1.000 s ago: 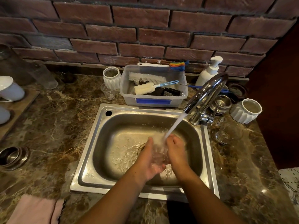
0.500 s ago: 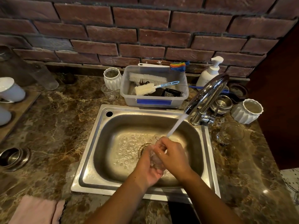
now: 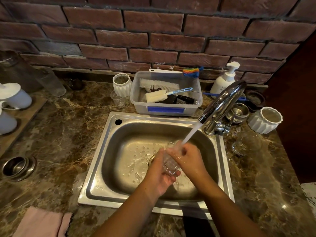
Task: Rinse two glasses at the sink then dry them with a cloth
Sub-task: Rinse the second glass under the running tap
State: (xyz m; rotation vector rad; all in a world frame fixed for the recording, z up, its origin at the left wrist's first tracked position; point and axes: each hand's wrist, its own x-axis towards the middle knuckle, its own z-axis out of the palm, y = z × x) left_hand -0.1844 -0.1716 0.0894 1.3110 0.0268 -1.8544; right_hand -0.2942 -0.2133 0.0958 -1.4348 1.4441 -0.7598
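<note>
Over the steel sink (image 3: 102, 161) I hold a clear glass (image 3: 169, 165) tilted under the running stream from the chrome tap (image 3: 222, 101). My left hand (image 3: 159, 175) cups its base from below. My right hand (image 3: 188, 159) wraps its upper part near the rim, where the water lands. A second clear glass (image 3: 247, 144) lies on the counter right of the sink. A pink cloth (image 3: 42, 223) lies at the counter's front left corner.
Behind the sink stands a plastic tub (image 3: 165, 110) with brushes, flanked by white ribbed cups (image 3: 122, 85) (image 3: 265, 119), a small glass (image 3: 118, 99) and a soap pump (image 3: 224, 79). Steel bowls (image 3: 18, 168) (image 3: 237, 112) sit left and right. White mugs (image 3: 15, 98) rest on a wooden tray.
The glass has turned from upright between both palms to tilted, my right hand now gripping over its top and my left under its base. Water keeps running.
</note>
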